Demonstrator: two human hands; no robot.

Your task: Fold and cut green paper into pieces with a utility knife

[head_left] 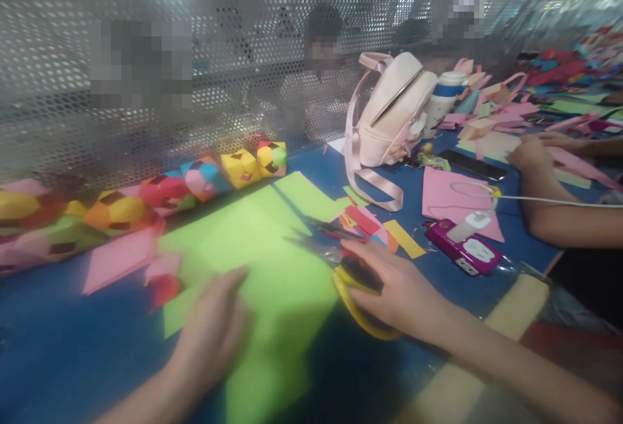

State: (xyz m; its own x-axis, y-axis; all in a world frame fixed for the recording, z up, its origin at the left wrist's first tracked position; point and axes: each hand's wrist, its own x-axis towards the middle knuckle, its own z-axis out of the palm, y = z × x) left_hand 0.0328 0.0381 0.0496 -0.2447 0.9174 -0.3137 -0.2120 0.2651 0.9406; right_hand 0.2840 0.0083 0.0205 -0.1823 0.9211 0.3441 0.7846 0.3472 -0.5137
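My right hand [399,281] is closed on a pair of scissors [355,307] with yellow handles. The dark blades point to the left, parted, above light green paper [272,261]. Large overlapping pieces of this paper lie on the blue table [58,333]. My left hand [214,320] is over the left part of the green paper, smeared by motion. Whether its fingers touch or pinch the paper, I cannot tell. Small red, orange and yellow paper scraps [363,223] lie just beyond the scissors.
Folded paper shapes [241,167] line the perforated metal screen [233,34]. Pink paper [119,258] lies left. A pink backpack [394,112], a bottle [444,102], a phone [472,164] and a purple device [462,245] with a white cable are right, near another person's hand [533,154].
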